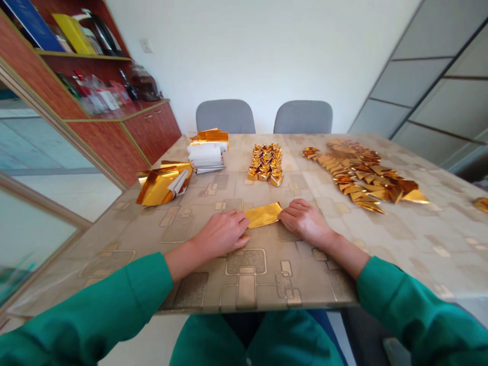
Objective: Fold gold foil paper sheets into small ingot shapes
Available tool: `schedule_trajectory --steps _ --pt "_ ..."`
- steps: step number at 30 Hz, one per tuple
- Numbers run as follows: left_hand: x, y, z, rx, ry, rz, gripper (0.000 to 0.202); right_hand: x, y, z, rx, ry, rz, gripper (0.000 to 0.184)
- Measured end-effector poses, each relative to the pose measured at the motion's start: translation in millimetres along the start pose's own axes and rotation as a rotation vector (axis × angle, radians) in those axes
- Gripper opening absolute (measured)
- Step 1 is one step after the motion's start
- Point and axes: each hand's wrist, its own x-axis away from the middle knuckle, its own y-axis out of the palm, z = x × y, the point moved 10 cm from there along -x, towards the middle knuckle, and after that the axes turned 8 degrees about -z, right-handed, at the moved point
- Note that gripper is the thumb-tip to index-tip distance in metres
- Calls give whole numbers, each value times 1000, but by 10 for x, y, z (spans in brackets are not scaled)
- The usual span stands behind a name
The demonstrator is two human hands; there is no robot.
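Note:
A folded strip of gold foil paper (263,215) lies on the table between my two hands, tilted slightly up to the right. My left hand (224,231) holds its left end, the fingers closed over the edge. At the right end my right hand (305,219) grips the strip, fingers bent together and the thumb hidden. Beyond the strip stand rows of folded gold paper pieces (266,163). To the left are loose gold foil sheets (158,187) and a stack of white-backed paper (206,156). Many folded gold pieces (362,173) spread over the right side.
The table (190,284) has a patterned cover, its front edge close to my lap. Two grey chairs (224,116) stand at the far side. A wooden cabinet (152,127) is at the left. One more gold piece (482,204) sits at the far right.

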Motion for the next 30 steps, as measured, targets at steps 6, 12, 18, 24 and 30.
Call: schedule_trajectory --steps 6,12,18,24,30 --pt "-9 41 12 -19 -43 72 16 1 -83 21 -7 44 57 22" --pt "-6 58 -74 6 -122 147 14 -39 -124 -73 52 -9 95 24" --pt "34 72 -80 6 -123 225 12 77 -45 -31 56 -33 49 20" --pt "82 8 139 -55 -46 256 15 253 -28 11 15 -38 -62 20" --pt "95 -30 156 44 -46 264 11 384 -281 175 -126 94 -4 20"
